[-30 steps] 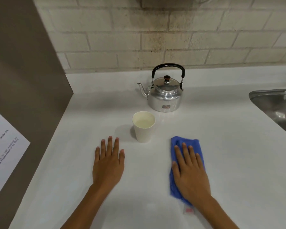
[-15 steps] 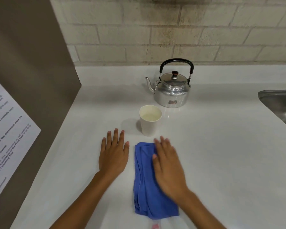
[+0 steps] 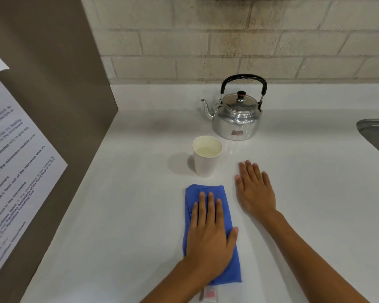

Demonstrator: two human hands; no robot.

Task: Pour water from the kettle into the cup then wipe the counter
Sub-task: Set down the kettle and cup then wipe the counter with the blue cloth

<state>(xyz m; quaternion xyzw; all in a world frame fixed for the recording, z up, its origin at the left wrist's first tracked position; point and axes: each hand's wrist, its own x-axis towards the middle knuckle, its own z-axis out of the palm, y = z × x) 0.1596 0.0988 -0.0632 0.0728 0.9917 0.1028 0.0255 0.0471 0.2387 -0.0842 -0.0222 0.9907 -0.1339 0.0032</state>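
Note:
A folded blue cloth (image 3: 206, 190) lies on the white counter (image 3: 129, 193), in front of the cup. My left hand (image 3: 209, 235) presses flat on the cloth, fingers stretched forward and thumb at the cloth's right edge. My right hand (image 3: 255, 191) rests palm down on the bare counter just right of the cloth, holding nothing. The white paper cup (image 3: 205, 165) stands upright beyond the cloth with liquid inside. Behind and to the right of the cup sits the shiny metal kettle (image 3: 236, 121), lid on, black handle up, spout pointing left.
A brown side panel (image 3: 53, 84) with a printed paper notice (image 3: 13, 171) bounds the counter on the left. A brick wall (image 3: 206, 40) runs along the back. A steel sink (image 3: 376, 132) begins at the right edge. The cloth's white tag (image 3: 209, 294) pokes out near me.
My right hand slid the cloth leftward to in front of the cup, then let go. My left hand now lies on the cloth, and my right hand rests on the counter beside it.

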